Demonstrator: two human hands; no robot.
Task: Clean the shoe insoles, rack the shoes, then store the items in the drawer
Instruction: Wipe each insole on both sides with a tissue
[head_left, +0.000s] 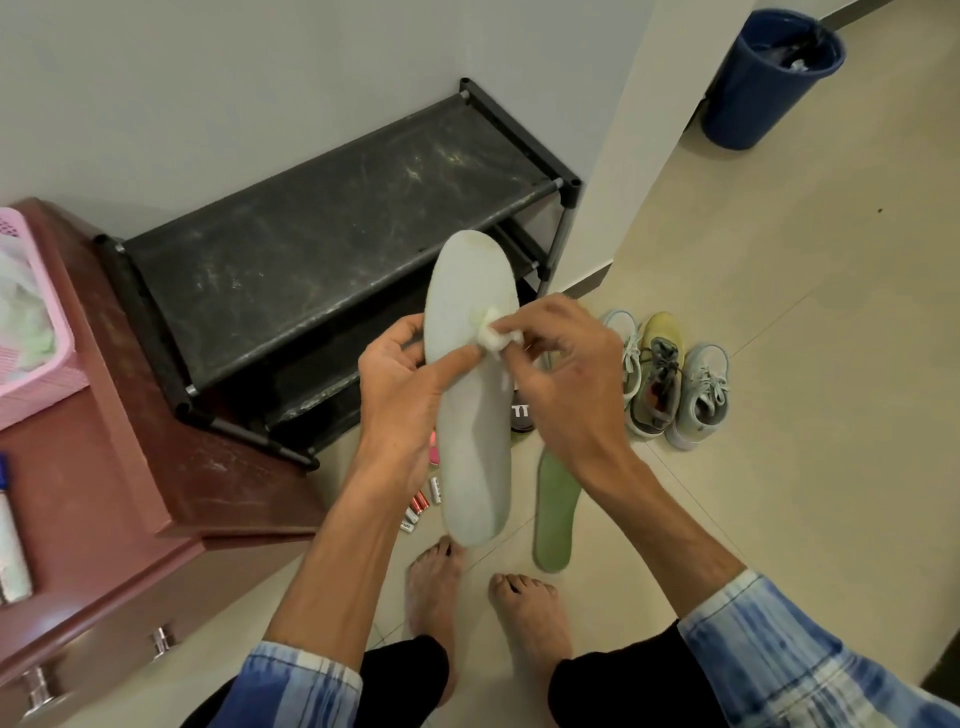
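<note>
My left hand (402, 374) grips a pale grey-green insole (472, 415) by its edge, thumb across the face, holding it upright in front of me. With its fingertips my right hand (563, 371) pinches a small white wad (491, 338) and presses it on the insole's upper half. A second, green insole (556, 512) lies on the floor tiles by my feet. Three shoes (667, 379) stand side by side on the floor to the right. The black shoe rack (332, 244) stands against the wall, its top shelf bare and dusty.
A brown drawer cabinet (130, 499) with metal knobs stands at left, carrying a pink basket (31, 332) and a bottle. Several small batteries (421, 506) and a dark tin (522, 415) lie on the floor under the insole. A blue bin (763, 78) stands far right.
</note>
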